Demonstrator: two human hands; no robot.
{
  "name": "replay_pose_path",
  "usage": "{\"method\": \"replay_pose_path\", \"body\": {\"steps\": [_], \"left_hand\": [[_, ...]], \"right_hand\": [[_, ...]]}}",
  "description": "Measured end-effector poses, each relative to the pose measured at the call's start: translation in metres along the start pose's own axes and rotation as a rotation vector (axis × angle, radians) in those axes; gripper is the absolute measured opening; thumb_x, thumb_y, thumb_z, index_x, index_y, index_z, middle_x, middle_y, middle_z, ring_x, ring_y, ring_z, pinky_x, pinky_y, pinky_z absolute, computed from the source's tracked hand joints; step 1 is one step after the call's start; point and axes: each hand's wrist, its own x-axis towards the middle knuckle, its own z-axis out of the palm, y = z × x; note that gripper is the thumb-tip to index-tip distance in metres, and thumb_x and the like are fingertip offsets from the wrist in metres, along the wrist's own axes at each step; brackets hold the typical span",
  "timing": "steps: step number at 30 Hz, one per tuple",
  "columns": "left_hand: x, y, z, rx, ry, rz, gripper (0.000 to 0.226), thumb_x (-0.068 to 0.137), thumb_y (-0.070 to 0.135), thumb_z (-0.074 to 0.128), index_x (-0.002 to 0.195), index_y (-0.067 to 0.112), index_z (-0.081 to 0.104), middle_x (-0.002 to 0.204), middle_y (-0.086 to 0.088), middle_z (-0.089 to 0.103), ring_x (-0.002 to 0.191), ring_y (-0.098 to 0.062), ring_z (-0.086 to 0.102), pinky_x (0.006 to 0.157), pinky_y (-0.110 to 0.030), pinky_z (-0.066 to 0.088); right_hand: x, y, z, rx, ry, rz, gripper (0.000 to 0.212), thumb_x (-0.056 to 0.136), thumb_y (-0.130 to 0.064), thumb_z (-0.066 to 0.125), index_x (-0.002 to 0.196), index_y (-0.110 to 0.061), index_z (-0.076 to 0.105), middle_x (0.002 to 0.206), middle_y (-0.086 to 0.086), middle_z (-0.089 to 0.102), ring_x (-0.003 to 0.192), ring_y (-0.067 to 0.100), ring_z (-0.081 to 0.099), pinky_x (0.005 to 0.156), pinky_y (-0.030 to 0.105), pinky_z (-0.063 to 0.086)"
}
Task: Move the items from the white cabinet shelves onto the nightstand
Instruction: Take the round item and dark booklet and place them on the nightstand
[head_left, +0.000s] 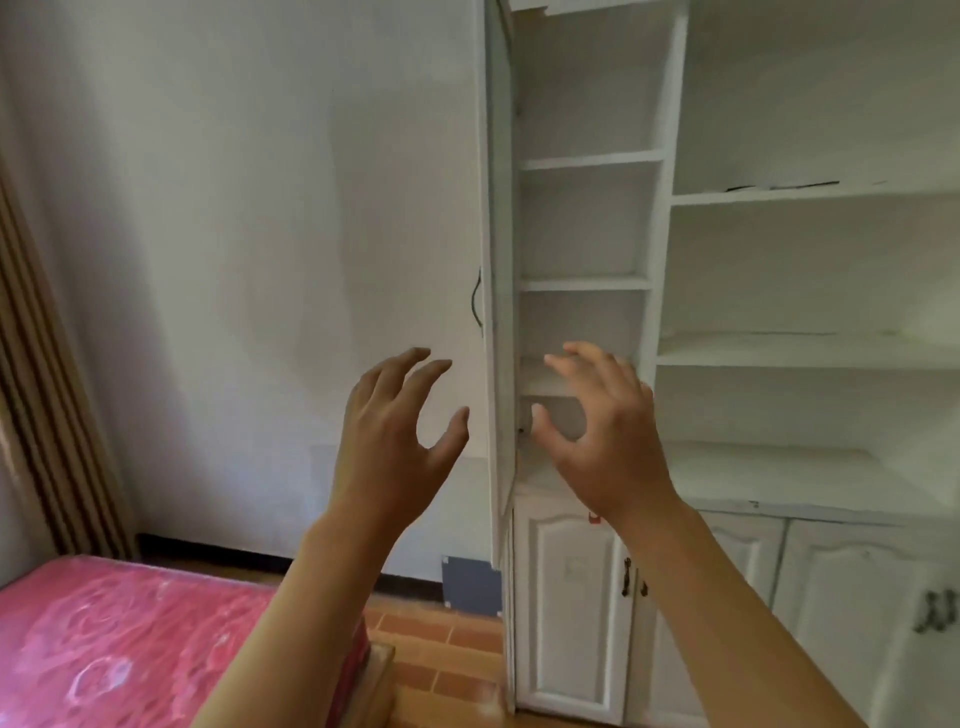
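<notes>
Nearest the camera, two bare forearms rise from the bottom edge, and beside the left one lies a mattress (104, 644) under glossy pink wrapping that catches the light in ripples, with the corner of a wooden piece (382, 670), perhaps the nightstand, just showing by its edge. Orange-brown floor tiles (447, 644) run on toward the wall. Higher up, the left hand (395, 436) hangs in the air with fingers spread and loosely curved, holding nothing; the right hand (602, 431) is likewise spread and empty, its fingertips reaching toward the narrow column of shelves, probably readying to take something from there. Beyond the hands stands the white cabinet (670, 208), painted wood with a matt, slightly scuffed finish: a tall door (496, 260) swung open edge-on with a dark curved handle (476, 304), flat plank shelves above, and arched panelled doors (571, 608) below. The items to be moved cannot be made out; every shelf in view looks bare, and the shelf behind the right hand is partly hidden. A striped curtain (57, 405) hangs at far left against the plain wall (234, 208).
</notes>
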Motion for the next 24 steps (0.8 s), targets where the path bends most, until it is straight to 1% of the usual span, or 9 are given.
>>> {"method": "replay_pose_path", "body": {"steps": [4,9,13,15,18,24], "left_hand": [[0.036,-0.01,0.055,-0.086,-0.033,0.058,0.051,0.095,0.043,0.064,0.14,0.021,0.06,0.147,0.0,0.056,0.137,-0.022,0.048,0.11,-0.051,0.045],[0.07,-0.018,0.123,-0.194,-0.062,0.133,0.05,0.095,0.041,0.064,0.139,0.017,0.061,0.144,-0.003,0.057,0.134,-0.022,0.049,0.111,-0.047,0.045],[0.088,-0.021,0.168,-0.287,-0.091,0.164,0.051,0.096,0.042,0.062,0.14,0.016,0.061,0.144,-0.003,0.057,0.134,-0.023,0.05,0.111,-0.047,0.045],[0.094,-0.018,0.188,-0.344,-0.109,0.175,0.051,0.096,0.043,0.061,0.14,0.017,0.061,0.145,-0.003,0.056,0.134,-0.023,0.05,0.111,-0.047,0.045],[0.1,-0.006,0.216,-0.423,-0.15,0.18,0.052,0.097,0.045,0.06,0.141,0.018,0.06,0.146,-0.002,0.055,0.137,-0.022,0.048,0.112,-0.048,0.044],[0.108,0.044,0.261,-0.549,-0.202,0.218,0.049,0.098,0.039,0.066,0.141,0.018,0.059,0.147,-0.001,0.054,0.137,-0.02,0.046,0.116,-0.04,0.039]], "right_hand": [[0.017,0.038,0.009,-0.087,0.021,0.051,0.05,0.092,-0.04,0.062,0.138,-0.02,0.063,0.146,0.0,0.055,0.136,0.021,0.048,0.109,0.045,0.041],[0.032,0.084,0.014,-0.204,0.047,0.115,0.049,0.094,-0.04,0.062,0.138,-0.02,0.062,0.145,-0.001,0.054,0.137,0.02,0.047,0.109,0.039,0.038],[0.039,0.115,0.015,-0.301,0.071,0.171,0.048,0.093,-0.037,0.066,0.137,-0.019,0.064,0.144,-0.001,0.054,0.136,0.021,0.048,0.108,0.04,0.04],[0.038,0.126,0.012,-0.342,0.085,0.193,0.048,0.092,-0.038,0.065,0.136,-0.019,0.064,0.143,0.0,0.054,0.135,0.022,0.049,0.107,0.042,0.041],[0.035,0.14,0.001,-0.405,0.075,0.228,0.05,0.091,-0.04,0.063,0.137,-0.019,0.063,0.144,0.0,0.053,0.134,0.022,0.05,0.107,0.043,0.042],[0.028,0.173,-0.042,-0.526,0.078,0.289,0.051,0.091,-0.038,0.065,0.138,-0.019,0.062,0.146,-0.003,0.051,0.133,0.019,0.048,0.111,0.044,0.039]]}}
